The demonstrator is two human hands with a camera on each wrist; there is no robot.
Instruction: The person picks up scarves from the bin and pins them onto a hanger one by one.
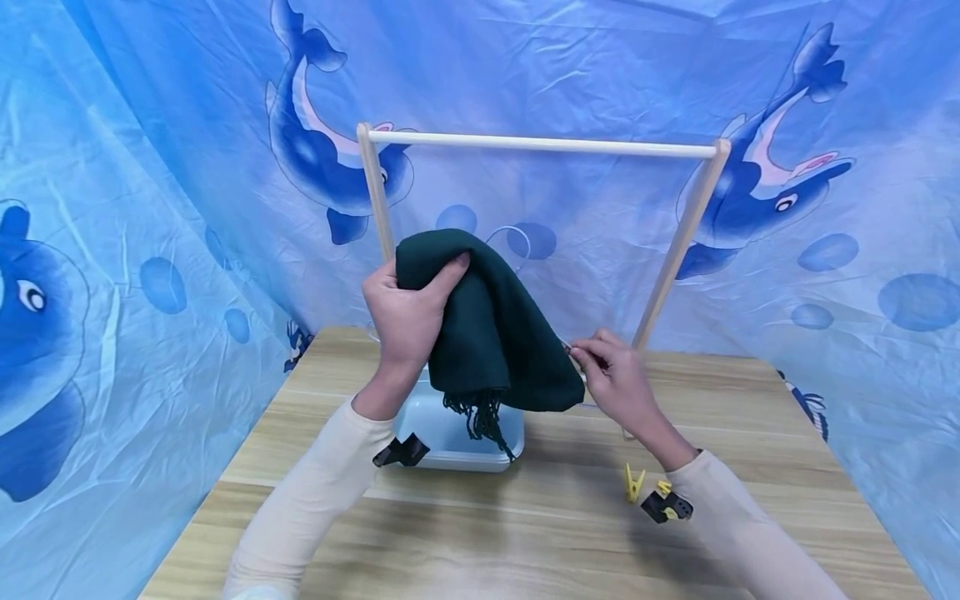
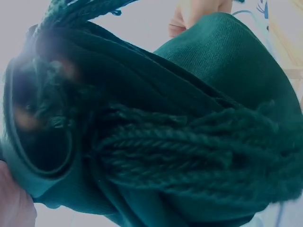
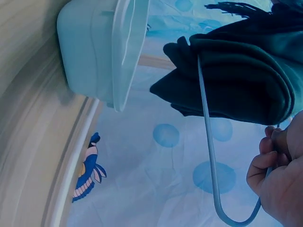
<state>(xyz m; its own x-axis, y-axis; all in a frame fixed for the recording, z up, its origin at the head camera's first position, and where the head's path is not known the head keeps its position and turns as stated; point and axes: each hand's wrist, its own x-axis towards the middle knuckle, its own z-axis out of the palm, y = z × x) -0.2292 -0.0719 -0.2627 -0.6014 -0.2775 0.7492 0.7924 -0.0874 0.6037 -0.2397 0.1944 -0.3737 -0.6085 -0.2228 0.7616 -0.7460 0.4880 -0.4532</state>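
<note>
I'm seeing rack standing behind. Scarf hanging midair, fringe overlapping tub in head view. Hanger reaching scarf's folds; whether passing inside, I'm not making out. Left hand gripping scarf's top, length slanting down rightward; right hand pinching hanger near bend, scarf lying left of it. Pegs sitting lowest.

**Green scarf hides much of hanger**

Most fingers of the left hand lie out of sight behind it in the head view; the blue basin is partly covered there; the right wrist view's top edge cuts the basin, its right edge the right hand; the fringe blurs in the left wrist view; a yellow clip sits partly behind the black wrist camera.
</note>
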